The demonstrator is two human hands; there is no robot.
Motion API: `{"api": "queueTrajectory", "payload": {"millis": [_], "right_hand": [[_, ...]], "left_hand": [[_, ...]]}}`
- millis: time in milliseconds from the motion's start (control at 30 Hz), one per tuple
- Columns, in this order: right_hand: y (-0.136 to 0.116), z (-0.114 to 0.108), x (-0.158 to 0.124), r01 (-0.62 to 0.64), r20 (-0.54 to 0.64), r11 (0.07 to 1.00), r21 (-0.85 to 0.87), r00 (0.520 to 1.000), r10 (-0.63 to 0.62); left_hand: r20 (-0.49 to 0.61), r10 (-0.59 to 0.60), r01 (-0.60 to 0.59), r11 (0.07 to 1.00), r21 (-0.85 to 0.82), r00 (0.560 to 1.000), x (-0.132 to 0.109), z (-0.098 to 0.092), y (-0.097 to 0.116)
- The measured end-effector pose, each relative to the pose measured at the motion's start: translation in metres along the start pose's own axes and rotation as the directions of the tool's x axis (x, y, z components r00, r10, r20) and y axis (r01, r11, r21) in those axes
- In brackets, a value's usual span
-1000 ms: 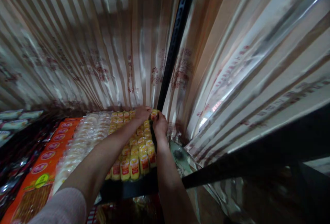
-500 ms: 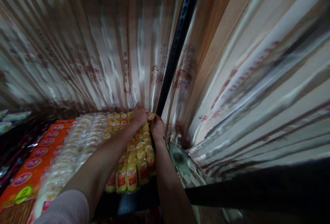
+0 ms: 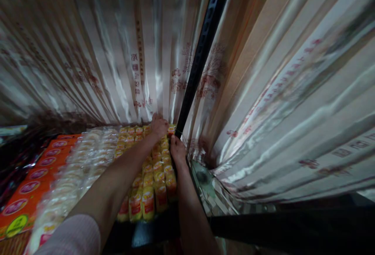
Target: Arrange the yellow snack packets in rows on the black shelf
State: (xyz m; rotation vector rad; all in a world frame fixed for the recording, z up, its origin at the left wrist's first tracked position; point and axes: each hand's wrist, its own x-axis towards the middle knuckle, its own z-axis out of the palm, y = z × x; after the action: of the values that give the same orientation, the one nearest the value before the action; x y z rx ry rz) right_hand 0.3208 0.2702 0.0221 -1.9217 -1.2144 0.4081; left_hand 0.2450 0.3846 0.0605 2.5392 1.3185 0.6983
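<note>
Both my arms reach deep along a shelf to its back. My left hand [image 3: 159, 125] lies on the farthest yellow snack packets [image 3: 152, 176], fingers curled over a packet [image 3: 171, 130] at the back of the row. My right hand [image 3: 177, 149] is beside it, by the black upright post [image 3: 202, 55], fingers closed on the end of the same back packet. The yellow-and-red packets run in several rows from the shelf's front edge to the back.
Left of the yellow rows lie clear-wrapped pale round snacks [image 3: 84, 161] and orange boxes [image 3: 32, 180]. Striped shiny bags [image 3: 102, 51] hang above and behind, and more fill the right side [image 3: 293, 110]. A dark shelf edge [image 3: 263, 227] crosses the bottom.
Both hands have stayed at the back packet and shifted slightly farther in; the view has tilted so the shelf edge sits lower in the picture.
</note>
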Motion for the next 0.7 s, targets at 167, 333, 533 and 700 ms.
{"api": "queueTrajectory", "payload": {"millis": [167, 333, 533, 700], "right_hand": [[0.003, 0.004, 0.001, 0.027, 0.032, 0.995, 0.096, 0.999, -0.030], [0.001, 0.003, 0.001, 0.007, -0.056, 0.992, 0.125, 0.998, 0.000], [0.007, 0.005, 0.002, 0.033, -0.030, 0.971, 0.236, 0.999, -0.027], [0.016, 0.007, 0.007, 0.015, 0.005, 0.974, 0.226, 1.000, -0.017]], "left_hand": [[0.062, -0.030, 0.025, 0.996, 0.087, 0.998, 0.000, -0.002, 0.004], [0.070, -0.068, 0.059, 0.992, 0.116, 0.995, -0.001, -0.005, 0.008], [0.034, -0.045, 0.040, 0.989, 0.141, 0.998, -0.002, -0.008, 0.011], [0.054, -0.002, -0.003, 0.996, 0.089, 0.999, -0.003, -0.006, 0.008]]}}
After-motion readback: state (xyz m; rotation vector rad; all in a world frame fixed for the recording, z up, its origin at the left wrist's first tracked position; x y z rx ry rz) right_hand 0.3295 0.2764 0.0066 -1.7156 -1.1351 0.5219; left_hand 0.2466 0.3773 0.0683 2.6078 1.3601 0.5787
